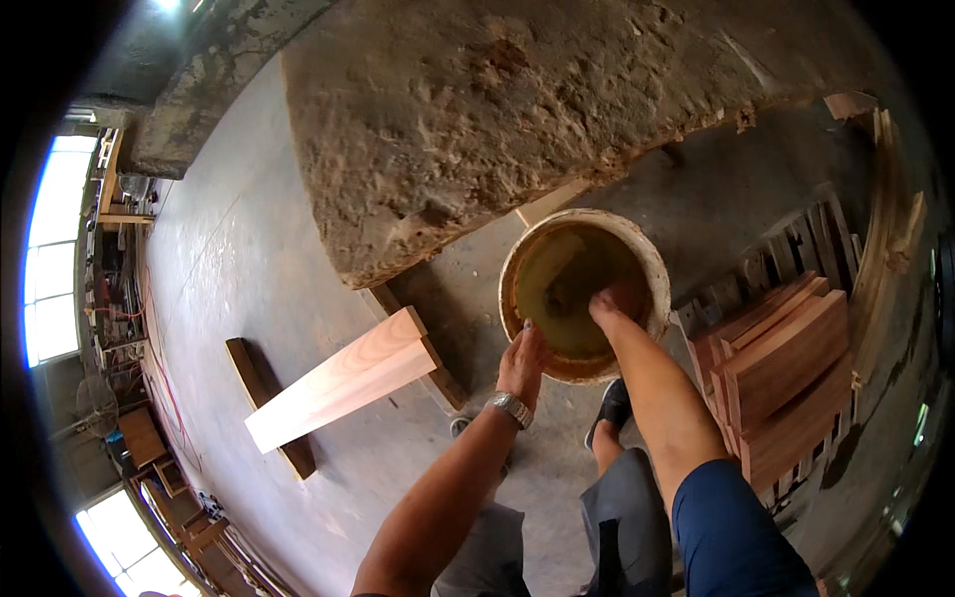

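Murky, greenish-brown water (pixel 557 269) partly fills a round white bucket (pixel 510 267) with a stained rim. My right hand (pixel 619 301) reaches down into this water, and its fingers are hidden below the surface. At the bucket's near left rim rests my left hand (pixel 523 362), its thumb at the edge and the other fingers mostly out of sight along the outer wall. A metal watch (pixel 511 408) circles my left wrist.
A rough, crusted slab (pixel 448 149) spreads beyond the bucket. Left of it, pale planks (pixel 343 383) lie across dark wooden bearers (pixel 261 398). Stacked reddish boards (pixel 791 373) stand on a pallet at right. My shoe (pixel 611 410) is close to the bucket.
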`<action>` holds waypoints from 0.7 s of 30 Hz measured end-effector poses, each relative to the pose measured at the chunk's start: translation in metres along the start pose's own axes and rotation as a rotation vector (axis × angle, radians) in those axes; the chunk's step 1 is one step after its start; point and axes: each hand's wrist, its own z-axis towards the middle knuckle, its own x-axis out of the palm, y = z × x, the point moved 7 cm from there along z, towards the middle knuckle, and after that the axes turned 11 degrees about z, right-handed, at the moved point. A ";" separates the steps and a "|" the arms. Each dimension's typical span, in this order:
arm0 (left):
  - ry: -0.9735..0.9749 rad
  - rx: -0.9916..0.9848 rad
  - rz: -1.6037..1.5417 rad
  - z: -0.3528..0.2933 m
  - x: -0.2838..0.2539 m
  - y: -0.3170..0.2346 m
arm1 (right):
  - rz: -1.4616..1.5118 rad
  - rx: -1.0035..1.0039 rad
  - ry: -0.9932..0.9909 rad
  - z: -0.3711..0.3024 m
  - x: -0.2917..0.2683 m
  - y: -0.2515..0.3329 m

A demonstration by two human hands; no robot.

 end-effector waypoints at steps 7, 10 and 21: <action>0.597 -0.331 -0.442 0.017 0.036 -0.019 | 1.685 0.287 1.293 -0.140 0.042 0.045; 0.500 -0.285 -0.181 0.015 0.040 -0.027 | 1.751 0.180 1.273 -0.160 0.032 0.053; 0.306 -0.260 -0.263 0.049 0.050 -0.031 | 1.096 -0.241 0.536 -0.166 0.013 0.038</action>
